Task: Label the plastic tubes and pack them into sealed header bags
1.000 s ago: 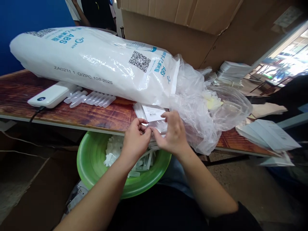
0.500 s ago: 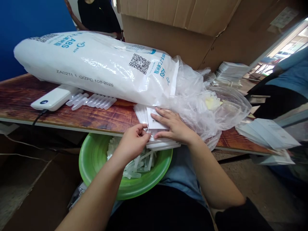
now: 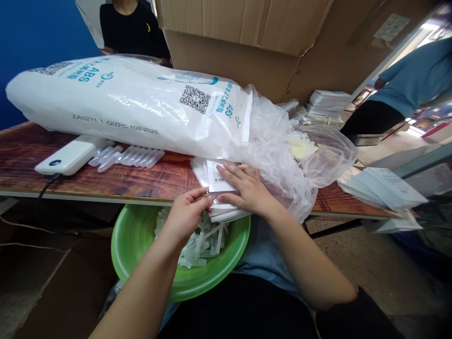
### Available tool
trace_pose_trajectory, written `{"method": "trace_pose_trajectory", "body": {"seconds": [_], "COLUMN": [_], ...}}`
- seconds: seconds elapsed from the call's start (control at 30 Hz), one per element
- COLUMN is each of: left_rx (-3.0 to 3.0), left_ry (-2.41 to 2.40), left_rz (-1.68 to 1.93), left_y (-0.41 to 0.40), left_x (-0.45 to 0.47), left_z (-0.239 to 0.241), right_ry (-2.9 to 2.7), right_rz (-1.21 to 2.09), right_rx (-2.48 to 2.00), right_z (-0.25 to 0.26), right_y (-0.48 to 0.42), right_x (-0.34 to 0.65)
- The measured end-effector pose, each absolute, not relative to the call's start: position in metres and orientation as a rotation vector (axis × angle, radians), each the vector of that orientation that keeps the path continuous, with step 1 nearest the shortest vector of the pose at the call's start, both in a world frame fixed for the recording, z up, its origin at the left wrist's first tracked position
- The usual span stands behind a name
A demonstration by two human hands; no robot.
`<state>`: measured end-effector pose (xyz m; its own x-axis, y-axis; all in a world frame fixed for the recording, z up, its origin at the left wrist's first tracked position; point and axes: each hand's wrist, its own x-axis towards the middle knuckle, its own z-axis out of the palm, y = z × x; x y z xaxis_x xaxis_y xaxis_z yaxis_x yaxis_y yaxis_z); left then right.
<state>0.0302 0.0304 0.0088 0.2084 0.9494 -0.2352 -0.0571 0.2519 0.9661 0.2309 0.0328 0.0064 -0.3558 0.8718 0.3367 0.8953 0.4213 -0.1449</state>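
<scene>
My right hand (image 3: pixel 245 188) lies flat, fingers spread, on a stack of small clear packets with a white barcode label (image 3: pixel 216 175) at the near edge of the wooden table (image 3: pixel 148 176). My left hand (image 3: pixel 186 213) pinches the left front corner of that stack between thumb and fingers. Just below the table edge, on my lap, a green bowl (image 3: pixel 141 245) holds several small translucent plastic pieces (image 3: pixel 203 240).
A big white ABS sack (image 3: pixel 123 103) lies across the table, its crumpled clear liner (image 3: pixel 296 150) spilling right. A white power bank (image 3: pixel 68 155) and a row of clear tubes (image 3: pixel 127 156) sit left. Paper stacks (image 3: pixel 383 188) lie right. Cardboard boxes (image 3: pixel 254 42) stand behind. Other people stand at the back and right.
My right hand has left the pinch with my left hand, moved forward and flattened on the labelled stack. My left hand stays at the stack's corner. A person in blue has appeared at the right.
</scene>
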Motion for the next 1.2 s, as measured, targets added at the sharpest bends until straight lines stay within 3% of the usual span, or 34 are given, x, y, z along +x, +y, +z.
{"method": "trace_pose_trajectory", "body": {"seconds": [0.13,0.33,0.5,0.7,0.9,1.2], "left_rx": [1.033,1.192,2.152,2.877,2.598,2.396], "left_ry": [1.096,1.11,1.335,0.772,0.825,0.886], "left_rz": [0.903,0.798,0.907,1.083,1.414,1.436], "left_y": [0.03,0.028,0.024,0.04,0.048,0.051], "left_x": [0.031,0.019,0.0,-0.002,0.005,0.002], "left_z": [0.008,0.017,0.026,0.012,0.018,0.043], "right_ry": [-2.41,-2.404,-2.427,-2.386,-2.097,-1.849], "right_rz": [0.115,0.016,-0.077,-0.064,0.374,-0.012], "right_rx": [-1.352,-1.448,-1.444,-1.455,-1.085,-0.953], "right_z": [0.006,-0.003,-0.002,0.006,0.023,0.018], "right_y": [0.034,0.035,0.032,0.027,0.006,0.005], "right_x": [0.25,0.251,0.249,0.242,0.256,0.236]}}
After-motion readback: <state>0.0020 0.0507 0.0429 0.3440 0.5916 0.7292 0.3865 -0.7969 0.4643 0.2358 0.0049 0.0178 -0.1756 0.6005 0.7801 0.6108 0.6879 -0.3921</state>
